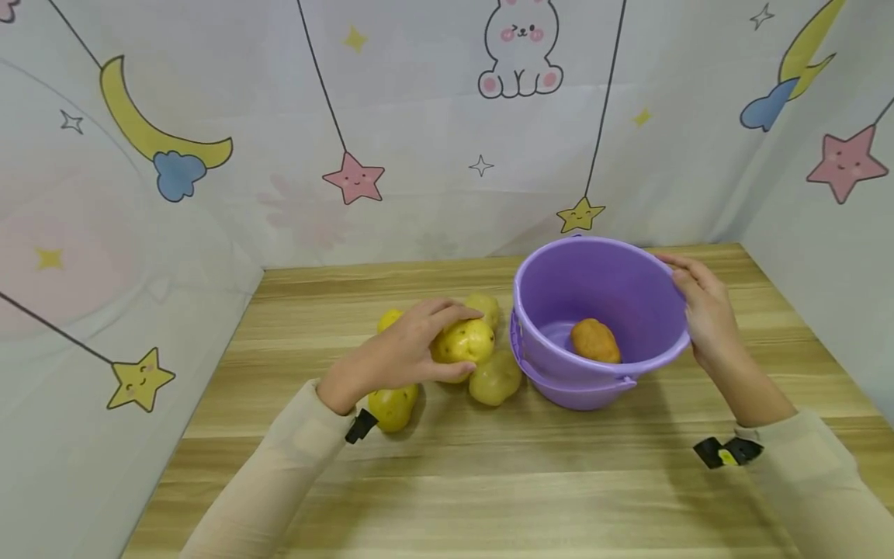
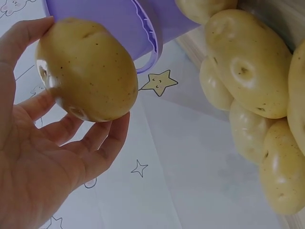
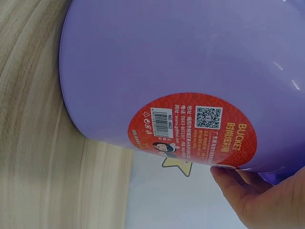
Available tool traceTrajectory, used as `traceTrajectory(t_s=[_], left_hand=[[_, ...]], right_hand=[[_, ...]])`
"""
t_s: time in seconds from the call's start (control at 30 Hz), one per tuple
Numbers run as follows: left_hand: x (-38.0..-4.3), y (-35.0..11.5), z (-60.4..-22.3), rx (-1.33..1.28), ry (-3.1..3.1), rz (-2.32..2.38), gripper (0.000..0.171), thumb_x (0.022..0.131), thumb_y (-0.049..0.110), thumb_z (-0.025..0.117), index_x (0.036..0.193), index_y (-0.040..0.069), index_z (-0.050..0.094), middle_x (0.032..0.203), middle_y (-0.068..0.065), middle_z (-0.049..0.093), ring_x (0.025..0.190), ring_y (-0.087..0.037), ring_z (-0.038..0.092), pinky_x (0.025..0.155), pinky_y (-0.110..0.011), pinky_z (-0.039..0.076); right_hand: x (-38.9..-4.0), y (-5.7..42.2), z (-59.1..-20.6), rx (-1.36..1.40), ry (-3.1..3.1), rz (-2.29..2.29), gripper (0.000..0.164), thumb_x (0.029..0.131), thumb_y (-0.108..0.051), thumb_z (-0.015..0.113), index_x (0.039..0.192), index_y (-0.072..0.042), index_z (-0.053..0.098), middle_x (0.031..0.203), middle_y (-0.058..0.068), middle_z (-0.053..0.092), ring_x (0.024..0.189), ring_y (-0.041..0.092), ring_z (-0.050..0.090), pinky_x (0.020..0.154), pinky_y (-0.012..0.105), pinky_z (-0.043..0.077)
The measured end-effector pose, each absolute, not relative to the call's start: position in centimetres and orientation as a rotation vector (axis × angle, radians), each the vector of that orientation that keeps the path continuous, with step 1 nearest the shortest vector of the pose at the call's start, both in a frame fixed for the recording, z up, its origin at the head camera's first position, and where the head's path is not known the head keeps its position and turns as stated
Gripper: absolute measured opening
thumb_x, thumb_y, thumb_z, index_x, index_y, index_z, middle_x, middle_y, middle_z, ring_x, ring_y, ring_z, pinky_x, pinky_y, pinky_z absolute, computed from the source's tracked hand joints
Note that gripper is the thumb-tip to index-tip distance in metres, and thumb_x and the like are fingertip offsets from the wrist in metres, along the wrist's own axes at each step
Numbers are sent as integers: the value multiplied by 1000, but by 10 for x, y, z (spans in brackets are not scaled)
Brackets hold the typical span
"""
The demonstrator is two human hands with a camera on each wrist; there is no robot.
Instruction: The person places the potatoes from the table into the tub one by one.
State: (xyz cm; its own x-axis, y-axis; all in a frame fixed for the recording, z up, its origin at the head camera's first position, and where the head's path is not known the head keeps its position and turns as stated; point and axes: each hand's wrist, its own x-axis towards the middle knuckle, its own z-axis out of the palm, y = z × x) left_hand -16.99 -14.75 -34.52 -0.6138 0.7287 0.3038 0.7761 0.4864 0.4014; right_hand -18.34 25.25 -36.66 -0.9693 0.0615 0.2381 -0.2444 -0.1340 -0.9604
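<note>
My left hand (image 1: 408, 341) grips a yellow potato (image 1: 469, 340) between thumb and fingers. In the left wrist view this potato (image 2: 90, 71) is lifted apart from the other potatoes, with the bucket behind it. On the right, my right hand (image 1: 711, 314) holds the purple bucket (image 1: 580, 397) at the right side of its rim. The right wrist view shows the fingers (image 3: 231, 186) against the bucket's side, near a red round label (image 3: 195, 131). Inside the bucket lies one orange-brown potato (image 1: 595, 340).
Several potatoes lie on the wooden table (image 1: 489, 489) left of the bucket, among them a dull yellow one (image 1: 496, 379) close to its side and another (image 1: 393, 407) below my left wrist. A white printed cloth (image 1: 433, 93) encloses the back and sides.
</note>
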Motion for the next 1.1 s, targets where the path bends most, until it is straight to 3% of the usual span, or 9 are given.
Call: traceTrajectory(t_s=[0.27, 0.63, 1.1], left_hand=[[-174, -142, -337, -1369, -2572, -795, 59, 87, 34, 77, 135, 7, 58, 127, -11, 55, 111, -22, 53, 87, -35, 51], [-175, -137, -329, -1359, -2572, -795, 57, 87, 35, 77, 134, 9, 59, 129, -9, 54, 116, -22, 50, 91, -34, 49], [-178, -131, -316, -1390, -2536, -755, 61, 87, 36, 75, 137, 6, 57, 132, -11, 53, 116, -22, 49, 88, -30, 50]], right_hand=[[-184, 253, -365, 201, -1915, 2220, 26, 106, -11, 45, 120, -13, 67, 108, -3, 67, 90, 9, 64, 72, 19, 54], [-181, 252, -364, 184, -1954, 2193, 24, 106, -14, 47, 121, -13, 66, 110, -3, 64, 90, 9, 63, 72, 18, 53], [-180, 252, -365, 215, -1947, 2177, 24, 106, -13, 48, 121, -14, 67, 108, -3, 66, 89, 10, 64, 73, 18, 53]])
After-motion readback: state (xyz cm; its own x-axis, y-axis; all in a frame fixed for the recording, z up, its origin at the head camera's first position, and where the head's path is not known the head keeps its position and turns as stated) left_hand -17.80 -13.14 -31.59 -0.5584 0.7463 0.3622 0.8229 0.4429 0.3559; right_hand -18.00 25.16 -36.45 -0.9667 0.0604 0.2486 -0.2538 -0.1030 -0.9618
